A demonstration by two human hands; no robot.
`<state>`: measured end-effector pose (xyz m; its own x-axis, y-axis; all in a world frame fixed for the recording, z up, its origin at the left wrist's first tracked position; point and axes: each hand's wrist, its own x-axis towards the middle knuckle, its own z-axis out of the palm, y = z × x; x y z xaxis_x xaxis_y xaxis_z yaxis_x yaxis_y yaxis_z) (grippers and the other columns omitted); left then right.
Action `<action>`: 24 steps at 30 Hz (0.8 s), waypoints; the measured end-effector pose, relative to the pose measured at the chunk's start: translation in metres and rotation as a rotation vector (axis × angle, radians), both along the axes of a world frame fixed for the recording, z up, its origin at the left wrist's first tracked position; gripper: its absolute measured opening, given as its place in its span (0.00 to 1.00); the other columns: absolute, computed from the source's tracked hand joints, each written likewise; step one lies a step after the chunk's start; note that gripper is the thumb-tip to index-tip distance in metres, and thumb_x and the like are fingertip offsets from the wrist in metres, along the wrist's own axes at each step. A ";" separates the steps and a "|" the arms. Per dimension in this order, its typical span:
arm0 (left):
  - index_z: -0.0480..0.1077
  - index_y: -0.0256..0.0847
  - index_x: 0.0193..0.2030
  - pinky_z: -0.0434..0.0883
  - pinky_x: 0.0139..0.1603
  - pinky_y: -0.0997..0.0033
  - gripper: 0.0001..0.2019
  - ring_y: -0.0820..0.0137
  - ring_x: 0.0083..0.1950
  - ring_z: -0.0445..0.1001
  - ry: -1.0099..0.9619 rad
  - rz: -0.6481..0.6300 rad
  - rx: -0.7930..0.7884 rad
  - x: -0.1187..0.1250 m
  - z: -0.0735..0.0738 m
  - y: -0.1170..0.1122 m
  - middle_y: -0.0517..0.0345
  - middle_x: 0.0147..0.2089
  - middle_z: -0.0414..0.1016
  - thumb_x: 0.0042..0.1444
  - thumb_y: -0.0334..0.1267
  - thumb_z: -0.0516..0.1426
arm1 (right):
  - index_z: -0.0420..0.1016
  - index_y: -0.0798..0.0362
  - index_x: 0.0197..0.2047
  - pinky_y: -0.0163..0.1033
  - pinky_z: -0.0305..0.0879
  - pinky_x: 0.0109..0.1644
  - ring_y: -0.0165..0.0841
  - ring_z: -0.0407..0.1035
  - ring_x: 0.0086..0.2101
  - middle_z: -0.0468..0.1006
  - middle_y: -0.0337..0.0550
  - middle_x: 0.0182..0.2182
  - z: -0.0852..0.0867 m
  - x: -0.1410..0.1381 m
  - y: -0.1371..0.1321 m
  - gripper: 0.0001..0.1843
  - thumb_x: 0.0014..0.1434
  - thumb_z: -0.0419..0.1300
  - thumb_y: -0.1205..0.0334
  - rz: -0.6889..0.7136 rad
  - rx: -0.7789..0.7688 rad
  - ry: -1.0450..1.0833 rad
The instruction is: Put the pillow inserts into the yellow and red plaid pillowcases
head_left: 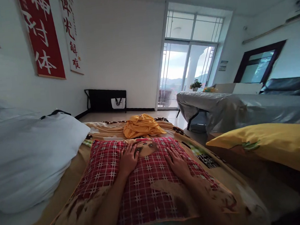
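A red checked pillow (151, 192) with a brown bear print lies flat on the bed in front of me. My left hand (128, 159) rests open on its upper middle, fingers stretched forward beside the bear's face. My right hand (178, 163) lies open and flat on the pillow a little to the right, fingers spread. Both forearms reach over the pillow's near half. Nothing is held in either hand.
A crumpled yellow cloth (142, 126) sits on the patterned blanket (109, 129) beyond the pillow. A white pillow (26, 157) lies at left, a yellow pillow (277, 144) at right. A grey-covered table (238, 109) with a plant stands before the balcony door (185, 71).
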<state>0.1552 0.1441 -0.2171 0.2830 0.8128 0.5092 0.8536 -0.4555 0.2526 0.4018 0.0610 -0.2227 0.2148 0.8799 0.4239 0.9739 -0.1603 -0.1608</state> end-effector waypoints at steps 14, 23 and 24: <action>0.61 0.43 0.64 0.56 0.66 0.52 0.23 0.62 0.69 0.55 0.083 0.026 0.050 0.004 0.007 -0.006 0.53 0.69 0.56 0.65 0.43 0.43 | 0.58 0.48 0.66 0.49 0.47 0.64 0.37 0.53 0.63 0.61 0.46 0.64 0.000 -0.005 -0.008 0.27 0.67 0.42 0.50 0.009 0.027 0.007; 0.60 0.56 0.64 0.55 0.66 0.48 0.23 0.60 0.68 0.57 0.107 -0.003 0.022 -0.085 -0.004 -0.022 0.62 0.68 0.59 0.63 0.50 0.45 | 0.55 0.44 0.68 0.49 0.54 0.64 0.40 0.55 0.62 0.62 0.40 0.63 -0.033 0.066 -0.036 0.31 0.65 0.40 0.44 0.068 0.086 0.198; 0.61 0.55 0.64 0.55 0.66 0.48 0.23 0.59 0.68 0.57 0.039 0.065 0.039 -0.102 -0.006 -0.020 0.59 0.68 0.59 0.62 0.52 0.47 | 0.55 0.43 0.68 0.48 0.57 0.63 0.40 0.56 0.62 0.63 0.39 0.62 -0.041 0.077 -0.043 0.31 0.65 0.40 0.43 0.079 0.132 0.234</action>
<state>0.0528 0.1239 -0.2236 0.2507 0.8100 0.5302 0.8906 -0.4076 0.2015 0.4786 0.0185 -0.2640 0.2532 0.8383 0.4829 0.9166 -0.0481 -0.3970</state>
